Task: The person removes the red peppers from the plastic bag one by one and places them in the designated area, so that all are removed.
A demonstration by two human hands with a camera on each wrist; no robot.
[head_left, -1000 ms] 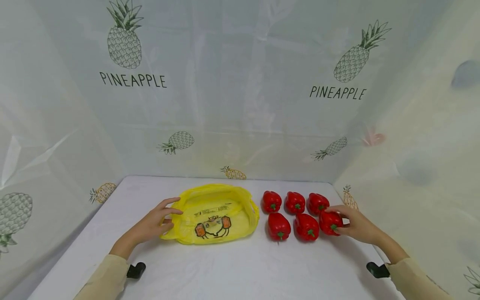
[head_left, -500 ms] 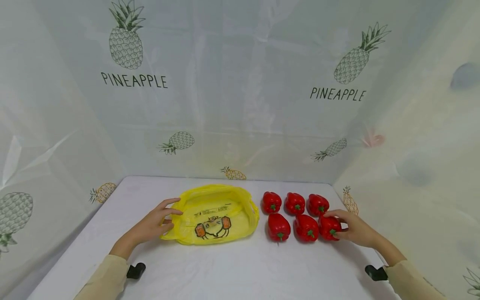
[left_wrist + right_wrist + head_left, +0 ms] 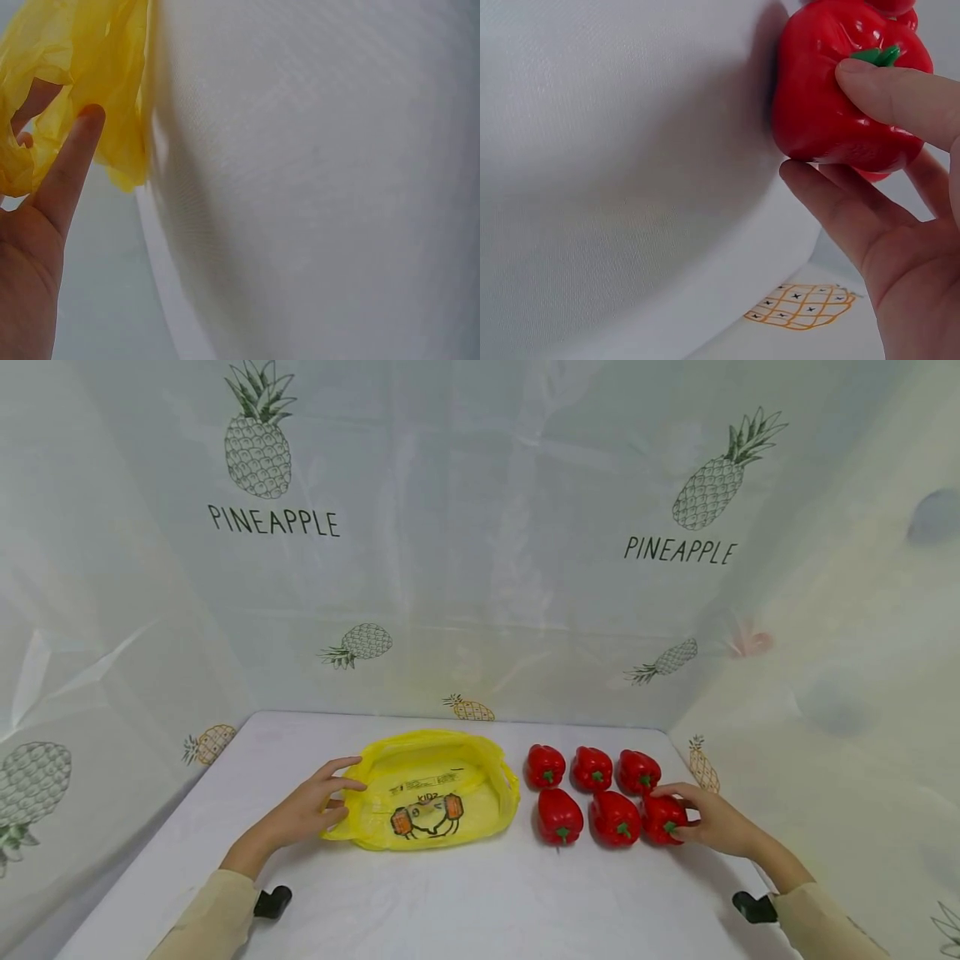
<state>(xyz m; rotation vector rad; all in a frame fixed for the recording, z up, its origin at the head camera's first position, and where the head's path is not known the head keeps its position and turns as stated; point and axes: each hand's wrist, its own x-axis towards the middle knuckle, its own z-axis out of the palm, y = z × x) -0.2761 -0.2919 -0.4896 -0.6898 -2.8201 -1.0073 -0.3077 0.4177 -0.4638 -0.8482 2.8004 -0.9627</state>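
My right hand (image 3: pixel 716 820) holds a red bell pepper (image 3: pixel 663 818) at the right end of the front row. In the right wrist view its thumb (image 3: pixel 900 94) lies by the green stem (image 3: pixel 876 56), with the fingers around the pepper's side and underneath. To the left, a yellow plastic bag (image 3: pixel 360 827) printed with a cartoon face lies with its mouth spread wide. At its left edge my left hand (image 3: pixel 300 814) touches the bag with spread, fairly straight fingers. The left wrist view has one straight finger (image 3: pixel 71 165) against the thin plastic, others partly hidden behind it.
Two more red bell peppers, a front-left one (image 3: pixel 560 817) and a front-middle one (image 3: pixel 615 818), complete the front row. Behind them stands a back row of three (image 3: pixel 592 768). The white-covered table (image 3: pixel 465 902) meets a pineapple-print curtain (image 3: pixel 480 568) at its back edge.
My right hand has shifted slightly left and down with its bell pepper, which now sits beside the front-middle one. The left hand and yellow bag have stayed in place.
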